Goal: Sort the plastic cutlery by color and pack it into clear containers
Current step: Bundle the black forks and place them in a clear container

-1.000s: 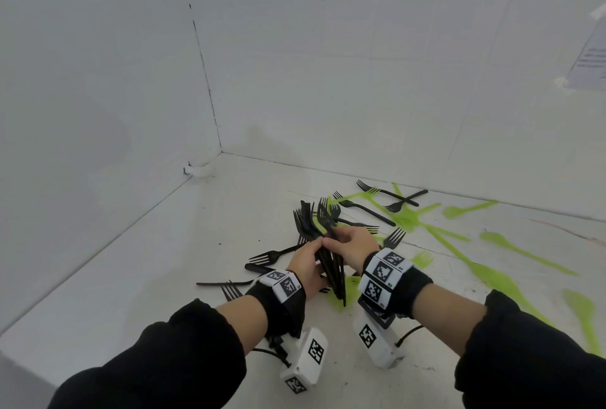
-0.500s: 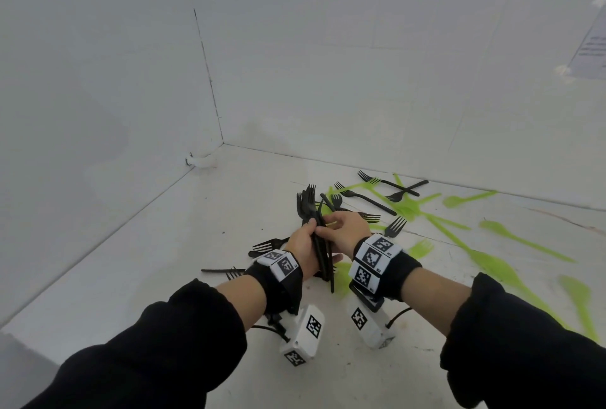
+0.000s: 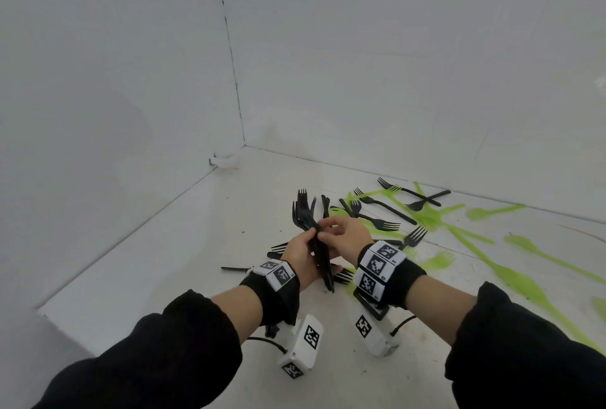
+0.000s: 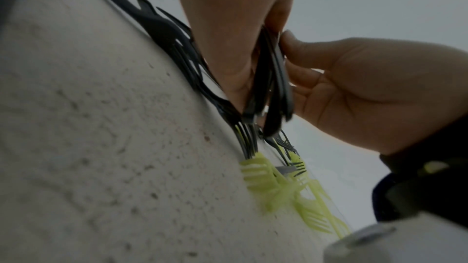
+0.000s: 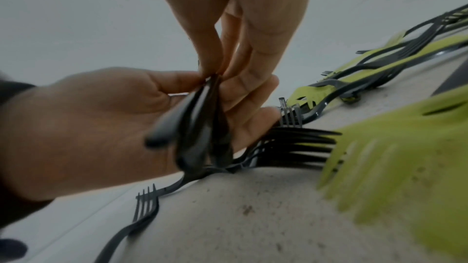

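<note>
Spreading across the white table: loose cutlery, enclosed by white walls on the far and left sides.

Green forks: scattered flat over the right half of the table, several overlapping; one lying just beside the right wrist. Also visible close up in the right wrist view.

Loose black forks: lying flat beyond the hands, some crossing the green ones; a few more flat on the table under and left of the hands.

Bundle of black forks: held above the table between both hands, tines pointing up and away, handle ends pointing down toward the table.

Left hand: fingers curled round the lower part of the bundle, thumb pressed against its side.

Right hand: fingertips pinching the bundle near its middle, just above the left hand's grip.

Both hands touching at the bundle. No clear containers in view.
</note>
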